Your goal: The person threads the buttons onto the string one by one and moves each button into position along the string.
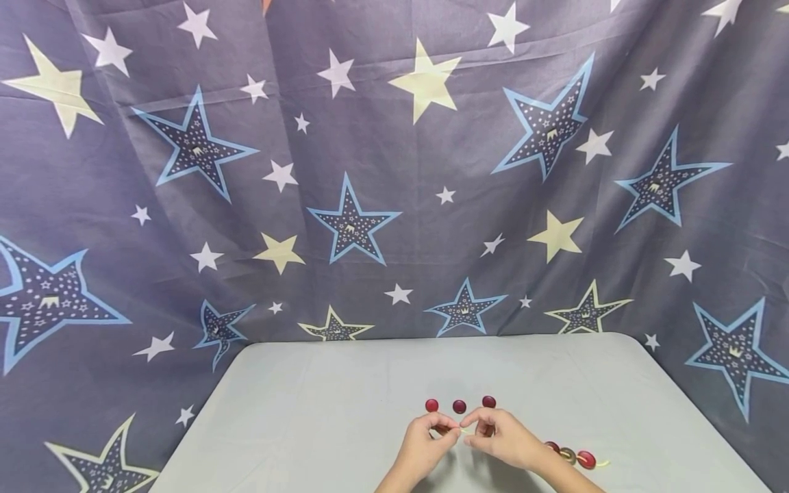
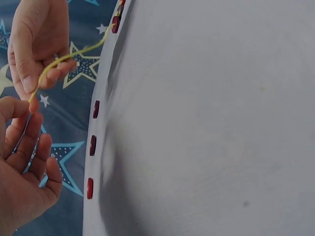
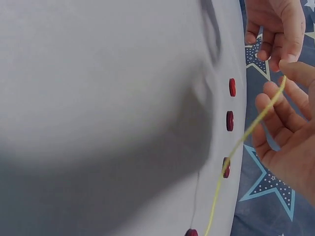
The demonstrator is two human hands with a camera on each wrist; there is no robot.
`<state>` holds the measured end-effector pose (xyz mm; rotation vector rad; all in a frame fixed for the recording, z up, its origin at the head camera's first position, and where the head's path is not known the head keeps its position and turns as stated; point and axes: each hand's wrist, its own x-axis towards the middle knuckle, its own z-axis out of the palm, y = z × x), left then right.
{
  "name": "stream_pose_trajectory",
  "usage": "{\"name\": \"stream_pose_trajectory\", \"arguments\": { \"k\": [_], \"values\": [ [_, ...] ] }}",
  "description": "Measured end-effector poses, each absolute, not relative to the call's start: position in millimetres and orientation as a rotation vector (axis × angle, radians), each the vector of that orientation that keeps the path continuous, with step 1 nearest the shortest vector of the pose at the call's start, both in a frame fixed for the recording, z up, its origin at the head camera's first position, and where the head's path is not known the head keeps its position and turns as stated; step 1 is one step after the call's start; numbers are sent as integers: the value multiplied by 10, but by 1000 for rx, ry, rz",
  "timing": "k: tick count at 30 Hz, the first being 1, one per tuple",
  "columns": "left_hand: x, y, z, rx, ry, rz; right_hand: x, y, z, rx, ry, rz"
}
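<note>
Both hands meet over the near part of the table, fingertips close together. My left hand (image 1: 425, 441) pinches the end of a thin yellow string (image 2: 61, 59) between thumb and forefinger. My right hand (image 1: 502, 438) grips the same string just beside that end, its other fingers loosely bent. From there the string runs back to a row of threaded buttons at the right: a dark red one, a brownish one (image 1: 568, 455) and a red one (image 1: 586, 459). A short tail of string sticks out past the red button.
Three loose buttons lie in a row just beyond the hands: a red one (image 1: 431, 405), a dark red one (image 1: 459, 407) and a maroon one (image 1: 489, 401). The pale grey table (image 1: 308, 411) ends at a dark star-patterned cloth (image 1: 382, 287) hanging behind it.
</note>
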<state>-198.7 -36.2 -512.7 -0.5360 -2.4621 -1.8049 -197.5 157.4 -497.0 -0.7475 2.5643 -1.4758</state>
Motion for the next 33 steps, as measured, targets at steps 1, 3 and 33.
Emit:
{"name": "stream_pose_trajectory", "arguments": {
  "k": [1, 3, 33],
  "values": [
    [-1988, -363, -5128, -537, -2463, -1807, -1979, 1572, -4978, -739, 2571, -1472],
    [-1990, -365, -5128, -539, -2465, -1808, -1981, 1570, -4982, -723, 2579, -1474],
    [-2212, -615, -5233, -440, -2599, -1690, -1964, 1621, -4917, -638, 2605, -1592]
  ]
}}
